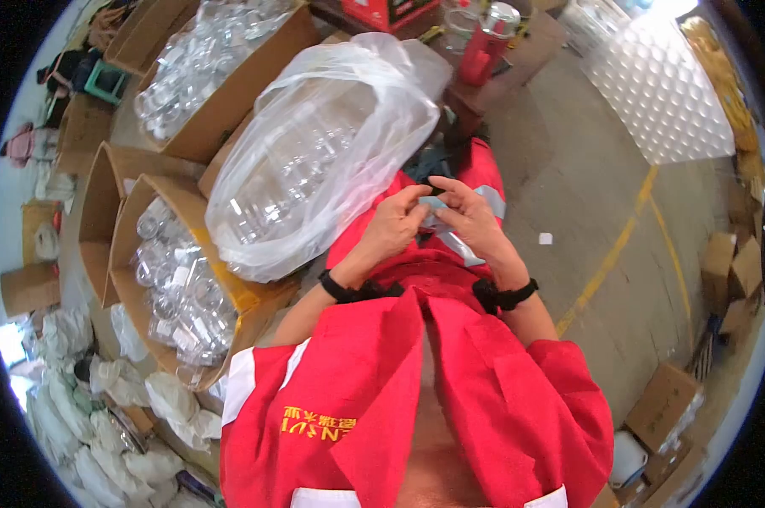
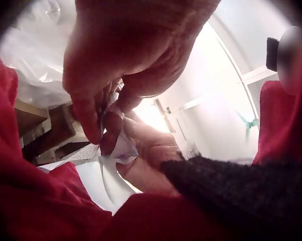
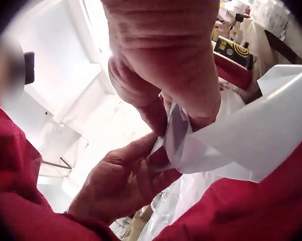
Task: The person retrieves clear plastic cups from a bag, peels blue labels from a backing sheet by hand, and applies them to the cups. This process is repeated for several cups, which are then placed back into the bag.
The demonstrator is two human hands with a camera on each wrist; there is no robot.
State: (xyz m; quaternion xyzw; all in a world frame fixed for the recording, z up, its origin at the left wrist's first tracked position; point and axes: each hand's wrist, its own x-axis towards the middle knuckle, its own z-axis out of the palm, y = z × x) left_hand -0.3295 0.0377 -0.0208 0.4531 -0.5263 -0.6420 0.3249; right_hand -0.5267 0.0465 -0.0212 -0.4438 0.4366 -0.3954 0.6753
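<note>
Two hands (image 1: 391, 229) (image 1: 474, 224) pinch at least one pale strip (image 3: 228, 145) near one plastic bag (image 1: 399, 97).

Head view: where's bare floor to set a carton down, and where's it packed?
Largest free patch: floor right of the right hand, bordered by red trousers, thick yellow line and dimpled sheet; only a small white scrap lies there. Second: between thin yellow line and right-edge cartons. Crowded: left side, with open boxes, bag of clear containers, white sacks.
</note>
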